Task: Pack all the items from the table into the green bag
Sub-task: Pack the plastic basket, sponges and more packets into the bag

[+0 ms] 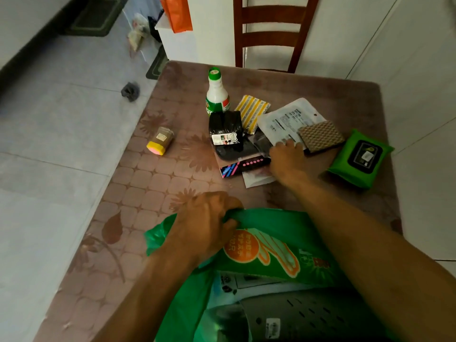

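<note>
The green bag (271, 245) lies at the near table edge with grey packets visible in its mouth. My left hand (207, 223) grips its upper rim. My right hand (286, 159) rests fingers-down on the pile of flat packs, touching a white pouch (286, 119) and a black pack with pink dots (246, 164); whether it grips one is unclear. Around it lie a black bundle (224, 129), a yellow striped sponge (251, 112), a brown waffle pad (320, 137), a green wipes pack (360, 159), a white bottle with a green cap (217, 95) and a yellow-lidded jar (160, 140).
A wooden chair (271, 33) stands at the table's far side. The brown patterned table (128, 218) ends at the left over tiled floor, where a dark cloth (130, 91) lies. An orange bag (176, 13) hangs at the back.
</note>
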